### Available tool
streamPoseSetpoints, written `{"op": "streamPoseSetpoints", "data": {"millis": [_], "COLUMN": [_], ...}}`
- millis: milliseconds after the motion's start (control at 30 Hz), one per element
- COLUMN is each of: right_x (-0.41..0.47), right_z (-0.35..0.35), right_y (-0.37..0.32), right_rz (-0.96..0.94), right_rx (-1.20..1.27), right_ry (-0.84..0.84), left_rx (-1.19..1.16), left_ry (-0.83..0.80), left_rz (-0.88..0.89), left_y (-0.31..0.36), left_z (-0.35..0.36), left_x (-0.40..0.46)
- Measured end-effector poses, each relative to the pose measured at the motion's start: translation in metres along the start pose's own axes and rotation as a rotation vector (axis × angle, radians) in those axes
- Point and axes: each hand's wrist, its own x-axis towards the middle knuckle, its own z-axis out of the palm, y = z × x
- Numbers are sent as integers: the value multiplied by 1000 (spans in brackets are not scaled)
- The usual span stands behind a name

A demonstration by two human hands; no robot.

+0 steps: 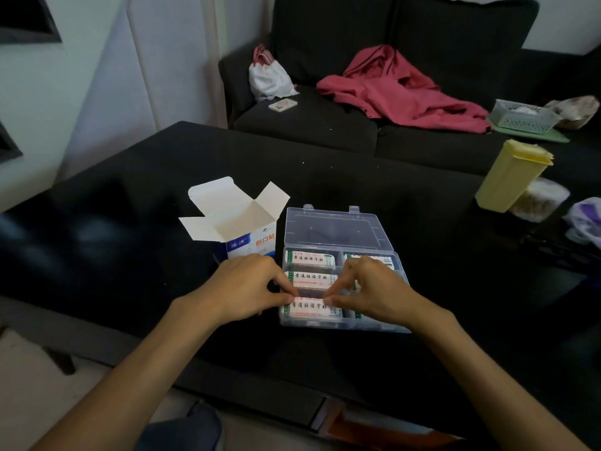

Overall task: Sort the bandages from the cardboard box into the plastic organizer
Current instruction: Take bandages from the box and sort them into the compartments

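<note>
Pinching one wrapped bandage (309,304) by its two ends, the left hand (242,289) and the right hand (370,292) hold it just over the near left compartment of the clear plastic organizer (341,281), thumb and fingertips closed on the strip from either side. More bandages lie flat in the compartments behind it (the printed wrappers all face up), and the organizer's lid (335,227) lies folded back flat on the black table (130,239). Just beside the organizer, on its left, stands the cardboard box (237,222), upright with its top flaps spread open. Near the table's far right edge stands a yellow container (510,175), and a pink garment (400,89) lies crumpled on the dark sofa (309,125) behind.
</note>
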Motion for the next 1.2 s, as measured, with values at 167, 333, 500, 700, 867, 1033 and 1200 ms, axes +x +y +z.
{"op": "streamPoseSetpoints", "data": {"millis": [167, 333, 500, 700, 867, 1033, 1200], "right_x": [-3, -7, -3, 2, 3, 4, 8], "right_z": [-8, -6, -13, -48, -44, -52, -43], "right_y": [-1, -8, -13, -22, -26, -30, -29], "right_rz": [40, -30, 145, 456, 570, 648, 711], "right_rx": [-55, -217, -56, 301, 503, 674, 720], "right_ry": [-19, -21, -44, -394, -614, -697, -792], "left_rx": [46, 61, 75, 55, 50, 35, 34], "left_ry": [6, 27, 46, 26, 30, 37, 21], "left_rz": [19, 35, 48, 53, 59, 65, 62], "left_y": [2, 3, 5, 3, 3, 2, 0], "left_z": [-1, 0, 4, 8, 7, 6, 6], "left_x": [-1, -1, 2, 4, 4, 3, 3]}}
